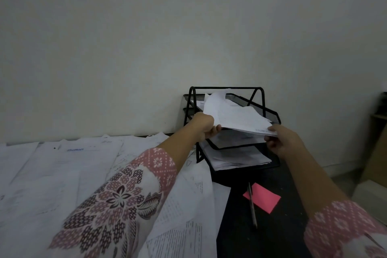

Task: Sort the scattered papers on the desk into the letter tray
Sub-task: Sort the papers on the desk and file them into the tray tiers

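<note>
Hands, left [204, 124] and right [279, 140], pinch paper sheaf [236, 117] (arms outstretched).

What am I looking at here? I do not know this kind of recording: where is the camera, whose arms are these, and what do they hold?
There is no machine. A person wears one camera on the head, so you see their own arms. The left hand and the right hand each grip an edge of a sheaf of papers, held at the top tier of a black wire tray. The lower tiers already hold paper. More sheets lie spread over the dark desk, left of the tray. Nearer, a pink note and a pen lie on it.
</note>
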A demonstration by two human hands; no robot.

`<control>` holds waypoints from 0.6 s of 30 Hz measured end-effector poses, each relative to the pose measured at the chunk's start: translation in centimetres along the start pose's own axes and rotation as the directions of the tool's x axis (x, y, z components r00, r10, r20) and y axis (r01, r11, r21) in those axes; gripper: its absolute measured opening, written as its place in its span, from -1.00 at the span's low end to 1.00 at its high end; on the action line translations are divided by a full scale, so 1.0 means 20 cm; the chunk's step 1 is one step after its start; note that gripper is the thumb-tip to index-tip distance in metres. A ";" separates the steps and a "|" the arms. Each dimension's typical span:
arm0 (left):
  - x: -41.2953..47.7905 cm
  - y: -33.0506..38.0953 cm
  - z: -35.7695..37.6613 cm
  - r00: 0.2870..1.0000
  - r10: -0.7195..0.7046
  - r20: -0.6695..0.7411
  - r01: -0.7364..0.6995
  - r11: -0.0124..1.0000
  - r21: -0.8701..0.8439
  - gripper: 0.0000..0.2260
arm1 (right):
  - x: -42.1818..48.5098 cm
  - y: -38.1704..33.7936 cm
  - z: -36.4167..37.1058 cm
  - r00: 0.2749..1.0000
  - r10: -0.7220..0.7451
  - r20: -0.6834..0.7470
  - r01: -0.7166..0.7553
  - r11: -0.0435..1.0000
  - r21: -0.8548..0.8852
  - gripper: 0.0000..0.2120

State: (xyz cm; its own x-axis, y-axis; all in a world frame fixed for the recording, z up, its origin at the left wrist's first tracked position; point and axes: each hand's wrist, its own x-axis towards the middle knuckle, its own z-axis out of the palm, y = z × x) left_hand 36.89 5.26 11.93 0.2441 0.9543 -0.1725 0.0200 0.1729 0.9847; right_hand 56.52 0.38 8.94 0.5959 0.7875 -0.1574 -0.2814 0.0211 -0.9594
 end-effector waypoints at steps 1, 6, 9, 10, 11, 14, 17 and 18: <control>0.00 0.00 0.01 1.000 0.003 -0.005 -0.003 1.000 0.003 -0.77 | 0.01 0.00 0.01 1.000 -0.010 0.007 0.010 0.998 0.061 -0.89; 0.01 0.00 0.06 0.993 0.095 0.073 -0.101 0.991 0.092 -0.68 | 0.09 -0.02 0.05 0.997 -0.070 -0.019 0.072 0.978 0.195 -0.88; 0.07 -0.01 0.05 0.975 0.206 0.087 -0.221 0.951 0.217 -0.64 | 0.15 -0.04 0.06 0.991 -0.112 -0.072 0.123 0.977 0.174 -0.84; 0.08 -0.01 0.05 0.964 0.256 0.076 -0.267 0.931 0.249 -0.64 | 0.17 -0.04 0.06 0.989 -0.127 -0.080 0.138 0.978 0.157 -0.87; 0.10 -0.02 0.05 0.951 0.303 0.059 -0.307 0.910 0.278 -0.63 | 0.18 -0.05 0.07 0.986 -0.142 -0.092 0.154 0.979 0.137 -0.91; 0.15 -0.04 0.04 0.911 0.410 0.037 -0.396 0.849 0.349 -0.60 | 0.22 -0.07 0.09 0.974 -0.178 -0.142 0.190 0.979 0.069 -0.89; 0.19 -0.04 0.04 0.890 0.456 0.024 -0.423 0.805 0.417 -0.73 | 0.25 -0.09 0.10 0.964 -0.183 -0.193 0.190 0.982 0.015 -0.84; 0.19 -0.04 0.04 0.888 0.458 0.029 -0.425 0.796 0.430 -0.79 | 0.25 -0.09 0.10 0.966 -0.183 -0.184 0.189 0.982 0.015 -0.84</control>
State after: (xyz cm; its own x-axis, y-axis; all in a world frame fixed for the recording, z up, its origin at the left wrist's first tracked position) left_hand 38.59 8.64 10.46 0.2544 0.9199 0.2984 0.3295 -0.3726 0.8675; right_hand 58.62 5.55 10.34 0.7655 0.6432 -0.0191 -0.1745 0.1790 -0.9682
